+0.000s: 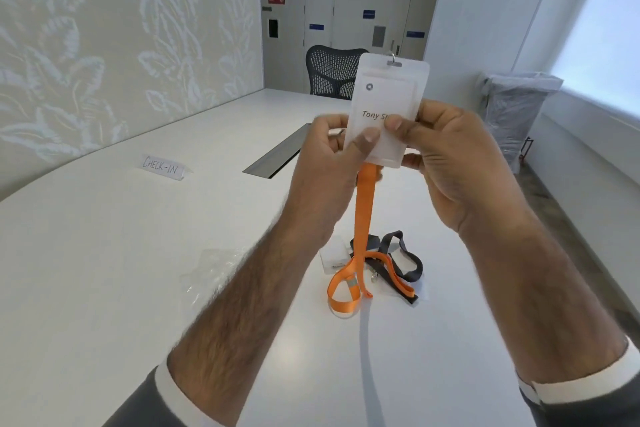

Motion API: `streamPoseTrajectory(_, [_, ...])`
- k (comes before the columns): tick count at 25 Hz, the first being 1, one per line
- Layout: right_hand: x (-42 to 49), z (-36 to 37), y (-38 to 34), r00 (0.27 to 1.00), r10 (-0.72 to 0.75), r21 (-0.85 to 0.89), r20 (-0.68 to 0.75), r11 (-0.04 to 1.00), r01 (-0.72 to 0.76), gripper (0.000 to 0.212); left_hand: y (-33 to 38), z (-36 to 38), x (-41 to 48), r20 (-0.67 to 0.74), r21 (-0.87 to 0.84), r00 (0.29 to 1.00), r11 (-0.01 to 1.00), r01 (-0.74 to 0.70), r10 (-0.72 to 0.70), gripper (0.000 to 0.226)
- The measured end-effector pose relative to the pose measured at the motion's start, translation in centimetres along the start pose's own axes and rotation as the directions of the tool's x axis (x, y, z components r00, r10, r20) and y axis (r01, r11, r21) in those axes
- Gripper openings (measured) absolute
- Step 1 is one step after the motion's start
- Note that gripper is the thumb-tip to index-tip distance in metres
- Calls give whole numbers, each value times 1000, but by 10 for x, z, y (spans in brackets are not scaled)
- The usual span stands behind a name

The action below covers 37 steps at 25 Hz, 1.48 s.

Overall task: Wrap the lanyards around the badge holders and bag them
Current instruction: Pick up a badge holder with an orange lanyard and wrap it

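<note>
I hold a clear badge holder (388, 94) with a white name card upright above the table. My left hand (332, 156) pinches its lower left part, thumb on the front. My right hand (446, 156) pinches its right side, thumb on the card. An orange lanyard (363, 218) hangs from behind the holder down to the table, where its loop lies. A dark grey lanyard (405, 253) lies on the table under the orange loop, beside a second clear badge holder (334, 253). A clear plastic bag (214, 270) lies flat to the left.
The white table (104, 253) carries a folded "CHECK-IN" sign (162, 166) at the left and a metal cable hatch (277, 152) in the middle. A black mesh chair (332, 73) stands at the far end. A bin lined with plastic (516, 104) stands at the right wall.
</note>
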State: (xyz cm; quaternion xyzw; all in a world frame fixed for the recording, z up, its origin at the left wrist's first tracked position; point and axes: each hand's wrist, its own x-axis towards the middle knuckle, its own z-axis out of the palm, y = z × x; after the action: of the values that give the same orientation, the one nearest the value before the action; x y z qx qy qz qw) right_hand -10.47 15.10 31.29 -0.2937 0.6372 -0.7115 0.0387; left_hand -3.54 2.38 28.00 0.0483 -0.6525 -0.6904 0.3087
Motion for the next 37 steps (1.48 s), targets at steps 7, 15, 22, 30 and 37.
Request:
streamPoseTrajectory(7, [-24, -20, 50, 911, 357, 7, 208, 931, -366, 29, -80, -31, -52, 229, 126, 940, 966, 227, -251, 20])
streamPoseTrajectory(15, [-29, -23, 95, 907, 419, 55, 34, 906, -420, 24, -108, -59, -71, 225, 172, 924, 946, 274, -309, 26])
streamPoseTrajectory(22, [-48, -2, 142, 932, 310, -146, -187, 930, -339, 9, -109, -56, -80, 299, 205, 875, 921, 330, -380, 29])
streamPoseTrajectory(30, [-73, 5, 156, 920, 373, -232, 121, 912, -339, 16, -84, -73, -28, 150, 20, 966, 978, 209, -210, 20])
streamPoseTrajectory(37, [-84, -2, 136, 871, 357, 162, 337, 890, -427, 37, -118, -94, -8, 22, 279, 967, 930, 239, -255, 21])
